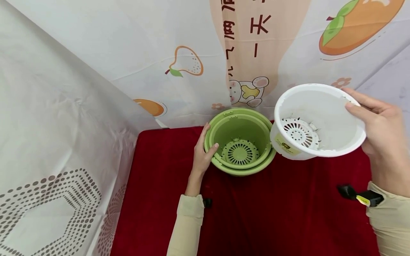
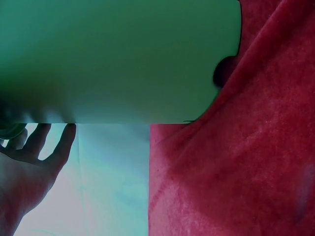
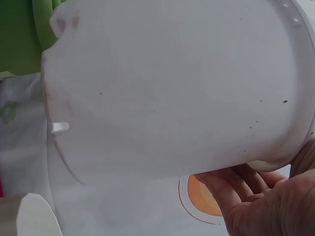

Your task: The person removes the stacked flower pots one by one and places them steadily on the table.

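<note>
Fruit-print backdrop (image 1: 141, 64): behind red cloth (image 1: 160, 199)
L hand (image 1: 202, 156): grips nested grn pots (image 1: 240, 151) @ rim
R hand (image 1: 382, 122): holds tilted wht pot (image 1: 330, 121) by rim

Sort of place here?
Probably a makeshift indoor work or filming corner: red cloth spread under the pots, a fruit-printed backdrop behind, and a dot-patterned white sheet along the left side.

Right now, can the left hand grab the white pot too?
Probably not without letting go: the left hand holds the rims of the nested green pots, and they sit between it and the white pot, which the right hand grips.
</note>
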{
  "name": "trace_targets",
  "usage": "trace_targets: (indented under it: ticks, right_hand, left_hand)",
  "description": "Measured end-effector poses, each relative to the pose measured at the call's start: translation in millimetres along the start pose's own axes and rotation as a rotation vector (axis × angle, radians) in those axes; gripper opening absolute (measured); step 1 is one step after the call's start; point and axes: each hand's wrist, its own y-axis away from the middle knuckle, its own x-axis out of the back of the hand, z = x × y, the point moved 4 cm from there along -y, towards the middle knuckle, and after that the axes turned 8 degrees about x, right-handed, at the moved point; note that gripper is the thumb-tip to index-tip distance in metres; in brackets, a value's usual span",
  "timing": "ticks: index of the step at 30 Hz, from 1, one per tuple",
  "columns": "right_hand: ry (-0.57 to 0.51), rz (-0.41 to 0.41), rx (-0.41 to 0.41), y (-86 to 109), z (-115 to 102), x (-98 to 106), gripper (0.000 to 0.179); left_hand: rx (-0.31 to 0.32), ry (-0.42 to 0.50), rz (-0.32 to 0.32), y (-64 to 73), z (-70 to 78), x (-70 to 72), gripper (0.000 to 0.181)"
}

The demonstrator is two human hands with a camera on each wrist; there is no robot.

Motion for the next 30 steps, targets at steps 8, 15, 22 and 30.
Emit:
trace_targets:
  ticks: [8,15,22,30]
  right_hand:
    - [0.041,0.024,0.001,2.2,-0.1,14.4,0.038]
    - [0.063,-0.017,0.085,3.0,-1.2,29.3,0.036]
    - [0.06,-0.042,0.071,6.5,4.5,44.2,0.036]
    - [0.08,0.002,0.003,15.2,16.9,56.9,0.036]
  left_hand:
    - [0.0,-0.003,0.007,1.2,-1.1,0.9,0.066]
    - [-0.015,-0.013,0.001,0.3,-0.3,1.2,0.065]
    - [-0.008,-0.032,0.004,1.2,-2.1,3.5,0.065]
    - [-0.002,-0.037,0.006,0.3,-1.5,2.5,0.065]
